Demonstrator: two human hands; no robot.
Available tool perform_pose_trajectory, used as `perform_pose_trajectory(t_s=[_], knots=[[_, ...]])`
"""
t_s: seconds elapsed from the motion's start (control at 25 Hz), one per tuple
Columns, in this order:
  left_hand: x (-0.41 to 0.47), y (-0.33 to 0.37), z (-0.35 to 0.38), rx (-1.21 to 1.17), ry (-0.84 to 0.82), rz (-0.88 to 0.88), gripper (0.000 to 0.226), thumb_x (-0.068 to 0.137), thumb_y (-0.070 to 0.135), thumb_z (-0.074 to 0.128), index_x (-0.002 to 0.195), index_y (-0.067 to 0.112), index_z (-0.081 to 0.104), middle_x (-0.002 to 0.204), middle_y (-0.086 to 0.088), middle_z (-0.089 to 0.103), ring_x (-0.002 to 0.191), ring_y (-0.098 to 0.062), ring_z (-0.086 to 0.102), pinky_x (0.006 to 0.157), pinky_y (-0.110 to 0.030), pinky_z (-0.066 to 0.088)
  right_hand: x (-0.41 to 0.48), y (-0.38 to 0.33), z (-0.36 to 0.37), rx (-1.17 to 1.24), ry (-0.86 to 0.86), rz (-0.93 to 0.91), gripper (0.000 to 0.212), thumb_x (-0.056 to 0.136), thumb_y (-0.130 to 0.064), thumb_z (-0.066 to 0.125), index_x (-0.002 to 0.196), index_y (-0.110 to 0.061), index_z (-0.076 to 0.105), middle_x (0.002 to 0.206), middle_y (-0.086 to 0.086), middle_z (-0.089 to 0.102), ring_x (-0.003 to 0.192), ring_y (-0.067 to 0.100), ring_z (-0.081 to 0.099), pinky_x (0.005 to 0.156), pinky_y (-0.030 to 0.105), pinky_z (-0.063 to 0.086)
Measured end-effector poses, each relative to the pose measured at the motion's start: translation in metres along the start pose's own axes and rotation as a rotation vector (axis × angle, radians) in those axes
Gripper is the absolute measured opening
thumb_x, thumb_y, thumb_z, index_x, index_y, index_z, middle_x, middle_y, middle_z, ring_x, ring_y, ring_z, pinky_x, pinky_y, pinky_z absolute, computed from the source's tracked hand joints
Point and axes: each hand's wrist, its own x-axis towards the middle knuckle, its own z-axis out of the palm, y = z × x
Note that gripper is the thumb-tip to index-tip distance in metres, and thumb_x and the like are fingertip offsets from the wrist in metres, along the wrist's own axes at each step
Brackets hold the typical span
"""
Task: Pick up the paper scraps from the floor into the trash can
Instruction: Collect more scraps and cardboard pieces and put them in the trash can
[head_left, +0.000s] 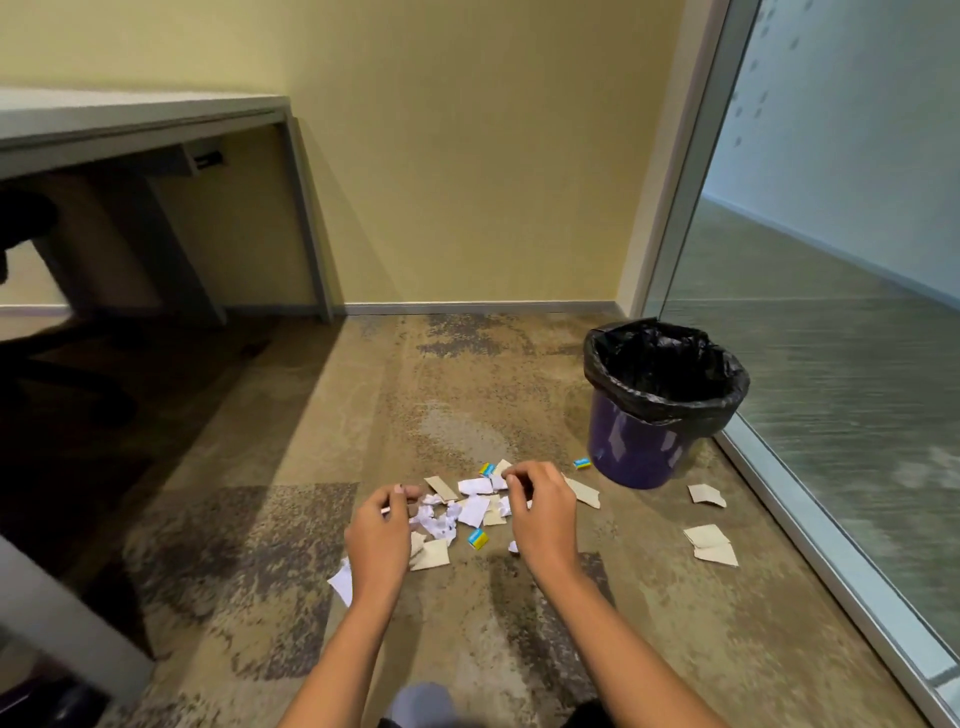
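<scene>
Scraps (470, 512) lie in a loose heap on the carpet (291, 571) between and just ahead of both hands; strays sit apart near the glass wall (831, 364): two tan pieces (710, 543), one more (705, 494), and a small blue-yellow bit (582, 463) just beside the can (655, 402). Can stands upright, black liner over the rim, near the heap on its right. Left hand (378, 538) hovers over the heap's left edge, fingers curled; something thin and pale shows at the fingertips, cannot tell if it is gripped. Right hand (543, 512) over the heap's right side, fingers bent in a pinch; cannot tell if it holds a scrap. Judgement: scraps are very light, limp, crumple readily, not fragile; flat ones cling to carpet pile, so lift by an upturned corner or edge; crumpled white ones pinch anywhere; best scooped together between both hands, grip closed firmly so none flutter out
</scene>
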Motion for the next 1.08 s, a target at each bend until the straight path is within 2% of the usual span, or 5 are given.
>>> perform_pose_trajectory(t_s=[0.32, 0.52, 0.8, 0.96, 1.08], knots=[[0.049, -0.072, -0.033, 0.116, 0.054, -0.22, 0.031, 0.096, 0.024, 0.044, 0.076, 0.024, 0.068, 0.079, -0.001, 0.071, 0.069, -0.015, 0.067, 0.064, -0.027, 0.047, 0.003, 0.025, 0.078, -0.063, -0.13, 0.098, 0.011, 0.089, -0.007, 0.058, 0.086, -0.014, 0.065, 0.083, -0.004, 0.058, 0.073, 0.001, 0.049, 0.068, 0.005, 0.036], [0.092, -0.142, -0.021, 0.261, 0.032, -0.322, 0.035, 0.096, 0.027, 0.045, 0.07, 0.037, 0.067, 0.082, -0.001, 0.073, 0.077, -0.021, 0.066, 0.076, -0.044, 0.056, 0.026, 0.065, 0.137, -0.064, -0.276, 0.1, 0.013, 0.088, -0.003, 0.058, 0.084, -0.013, 0.065, 0.082, -0.005, 0.056, 0.071, 0.003, 0.048, 0.065, 0.01, 0.033], [0.139, -0.207, 0.003, 0.524, 0.016, -0.34, 0.027, 0.089, 0.021, 0.059, 0.114, 0.01, 0.064, 0.118, -0.013, 0.063, 0.103, -0.026, 0.057, 0.087, -0.036, 0.042, 0.044, 0.13, 0.217, -0.104, -0.524, 0.183, 0.013, 0.09, -0.011, 0.058, 0.101, -0.013, 0.064, 0.103, 0.005, 0.058, 0.095, 0.019, 0.057, 0.078, 0.02, 0.041], [0.152, -0.242, 0.016, 0.714, -0.092, -0.522, 0.097, 0.073, 0.036, 0.077, 0.149, 0.028, 0.017, 0.152, -0.023, 0.011, 0.139, -0.042, 0.015, 0.108, -0.053, 0.023, 0.049, 0.16, 0.252, -0.347, -0.836, 0.256, 0.074, 0.08, -0.047, 0.067, 0.143, -0.036, 0.029, 0.154, 0.009, 0.015, 0.14, 0.037, 0.016, 0.111, 0.051, 0.027], [0.151, -0.263, 0.023, 0.94, -0.234, -0.426, 0.11, 0.069, 0.046, 0.078, 0.146, 0.044, 0.0, 0.156, -0.018, -0.008, 0.141, -0.044, 0.008, 0.111, -0.056, 0.019, 0.053, 0.164, 0.272, -0.481, -1.025, 0.237, 0.105, 0.065, -0.064, 0.071, 0.141, -0.057, -0.001, 0.156, 0.002, -0.022, 0.143, 0.04, -0.013, 0.111, 0.065, 0.006]])
